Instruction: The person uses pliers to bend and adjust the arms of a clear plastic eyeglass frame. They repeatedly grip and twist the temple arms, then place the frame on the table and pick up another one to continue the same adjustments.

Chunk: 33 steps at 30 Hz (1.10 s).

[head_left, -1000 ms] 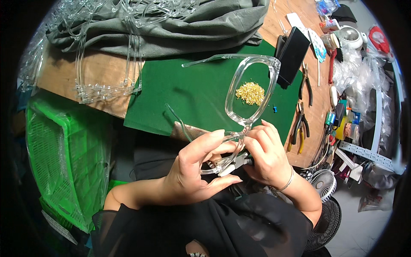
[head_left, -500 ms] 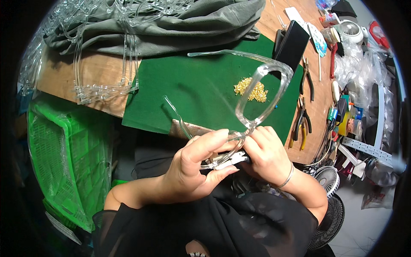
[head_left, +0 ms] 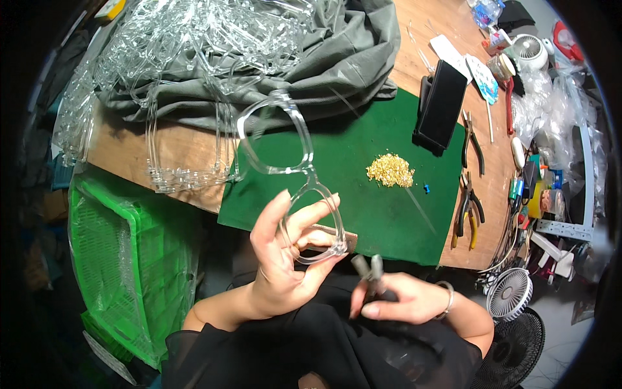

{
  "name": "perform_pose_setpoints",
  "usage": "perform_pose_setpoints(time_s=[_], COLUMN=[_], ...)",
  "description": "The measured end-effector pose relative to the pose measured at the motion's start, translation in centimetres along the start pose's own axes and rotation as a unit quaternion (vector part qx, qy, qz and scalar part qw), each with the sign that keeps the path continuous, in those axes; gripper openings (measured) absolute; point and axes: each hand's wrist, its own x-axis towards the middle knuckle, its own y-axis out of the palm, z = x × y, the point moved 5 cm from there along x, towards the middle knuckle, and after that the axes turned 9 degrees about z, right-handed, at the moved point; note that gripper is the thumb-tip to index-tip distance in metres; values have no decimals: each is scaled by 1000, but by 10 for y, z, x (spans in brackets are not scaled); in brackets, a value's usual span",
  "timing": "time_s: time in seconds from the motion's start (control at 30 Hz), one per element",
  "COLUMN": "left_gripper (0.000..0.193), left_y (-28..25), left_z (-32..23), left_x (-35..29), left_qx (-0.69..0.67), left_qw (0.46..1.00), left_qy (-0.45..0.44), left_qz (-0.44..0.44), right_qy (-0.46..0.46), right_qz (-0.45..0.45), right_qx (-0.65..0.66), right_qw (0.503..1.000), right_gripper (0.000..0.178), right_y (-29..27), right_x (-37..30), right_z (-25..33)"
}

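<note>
A clear plastic eyeglass frame [head_left: 308,170] is raised over the near edge of the green mat [head_left: 363,217]. My left hand [head_left: 280,262] pinches it by the nearer lens rim, fingers behind the rim and thumb below. The other lens opening points up and away, toward a grey cloth. To the right and lower, my right hand [head_left: 405,298] is wrapped round pliers [head_left: 370,275] whose grey jaws stand apart; they are slightly blurred and clear of the frame. Small gold-coloured parts [head_left: 390,170] lie in a heap on the mat.
Clear frames [head_left: 194,45] are piled on the grey cloth [head_left: 363,71], with a stack of several more [head_left: 194,178] at left. A black phone [head_left: 444,107] and two pairs of pliers [head_left: 472,142] lie rightward. A green crate [head_left: 116,259] stands left, fans [head_left: 509,295] right.
My right hand has come away from the eyeglass frame, moving down with the pliers. My left hand has turned the frame, its far lens swinging leftward. The view has shifted too.
</note>
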Motion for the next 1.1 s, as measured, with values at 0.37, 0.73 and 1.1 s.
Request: perform_pose_setpoints(time_s=[0.37,0.73,1.1], left_gripper=[96,83,90], left_y=[7,9,-21], left_z=[0,0,17], left_x=[-17,-18,-10], left_qx=[241,268,4], left_qw=[970,962,994], left_qy=[26,53,-39], left_qz=[-18,-21,-101], right_qy=[6,-42,2], right_qz=[95,-34,-117], right_qx=[396,303,-148], right_qw=[913,951,982], right_gripper=[17,30,27], right_y=[32,31,-22], right_x=[27,45,9], right_z=[-14,-28,-4])
